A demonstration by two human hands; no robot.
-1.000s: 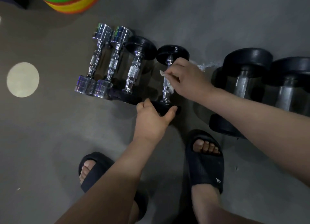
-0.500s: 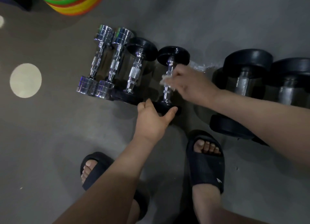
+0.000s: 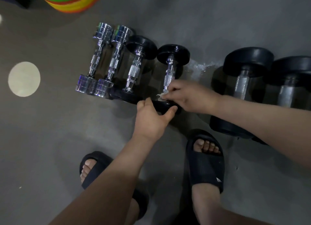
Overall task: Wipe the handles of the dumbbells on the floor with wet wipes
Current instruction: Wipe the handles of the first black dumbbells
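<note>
The right hand [image 3: 188, 96] pinches a crumpled white wet wipe [image 3: 160, 96] against the near end of the knurled chrome handle [image 3: 168, 76] of a small black dumbbell [image 3: 174, 54], fingers curled round the cloth. The left hand [image 3: 151, 118] grips that dumbbell's near head [image 3: 162, 107] (a smooth black disc), thumb on one side, fingers over the other. A second ago the wipe sat up by the far head; it has slid down the handle, while the left hand has kept its hold. Just beside it on the left lies a second black-headed dumbbell [image 3: 136, 68], then two all-chrome dumbbells [image 3: 99, 59] pressed side by side. To the right, a gap of bare grey floor [image 3: 50, 140] with a wet smear [image 3: 200, 67] separates the handle from two large black dumbbells [image 3: 244, 70] — the right forearm crosses that side. Black slides [image 3: 205, 164] stand nearest the camera.
</note>
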